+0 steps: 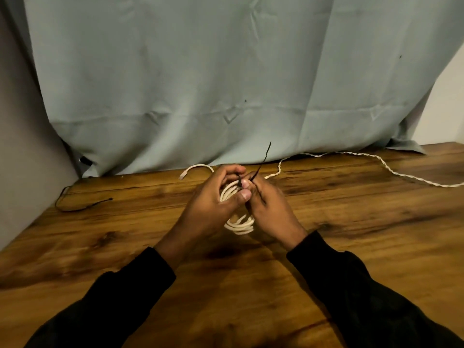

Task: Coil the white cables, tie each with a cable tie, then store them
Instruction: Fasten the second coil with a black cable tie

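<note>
Two hands meet in the middle of a brown wooden table [125, 247]. Between them sits a white coiled cable [239, 223], round like a small nest, made of many smooth loops lying side by side. The left hand [213, 207] is at 9 o'clock of the coil and curls round its top part, with the thumb pressing on the loops. The right hand [270, 209] is at 3 o'clock of the coil, and its fingers pinch a thin black cable tie [265, 156]. The tie goes round the loops near the top of the coil, and its long tail sticks up toward 12 o'clock, a little bent (it looks stiff, like a plastic straw). The bottom of the coil peeks out under the hands at 6 o'clock.

Both arms wear dark sleeves [120, 297].

One end of the white cable [195, 169], with a small plug on it, curves out at 11 o'clock of the hands. A second white cable [376, 159] is twisted like a rope and runs loose from just beside the hands, at 1 o'clock, far off to 3 o'clock. Another black cable tie [82, 207] lies flat on the table at 9 o'clock, well apart from the hands.

The table top is shiny, with dark wavy grain. Behind it, at 12 o'clock, hangs a soft, wrinkled, pale blue-grey cloth [226, 71].
</note>
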